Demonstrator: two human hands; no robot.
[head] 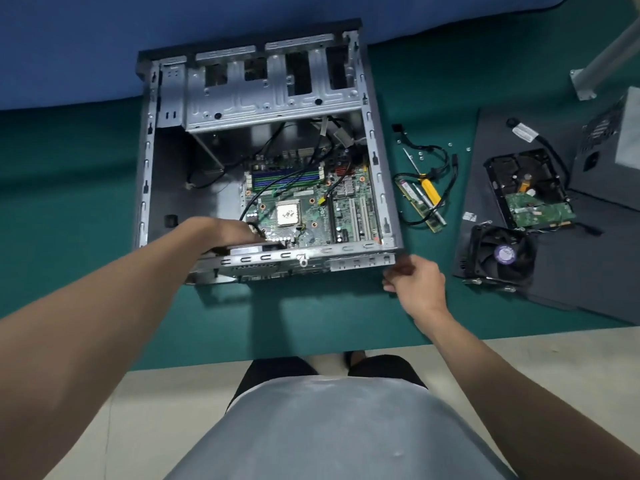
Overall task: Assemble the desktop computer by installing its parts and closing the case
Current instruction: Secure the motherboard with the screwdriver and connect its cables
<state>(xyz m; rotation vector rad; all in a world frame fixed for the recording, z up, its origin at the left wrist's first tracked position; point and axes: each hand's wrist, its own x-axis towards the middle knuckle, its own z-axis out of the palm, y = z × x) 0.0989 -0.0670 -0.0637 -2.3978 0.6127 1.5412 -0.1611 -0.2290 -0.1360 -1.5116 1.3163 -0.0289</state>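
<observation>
1. Torso: light grey shirt (329, 427), plain smooth fabric with a faint sheen and soft creases. It fills the bottom middle of the view.
2. Legs: black legwear (277, 372) over both thighs, showing just beyond the shirt's far edge. Shorts or trousers: cannot tell.
3. Left forearm (104, 306): bare all the way to the frame edge.
4. Right forearm (519, 386): likewise bare to the frame edge.
5. Left hand (221, 230) and right hand (415, 285): both bare. The right hand's fingers are slightly blurred.
</observation>
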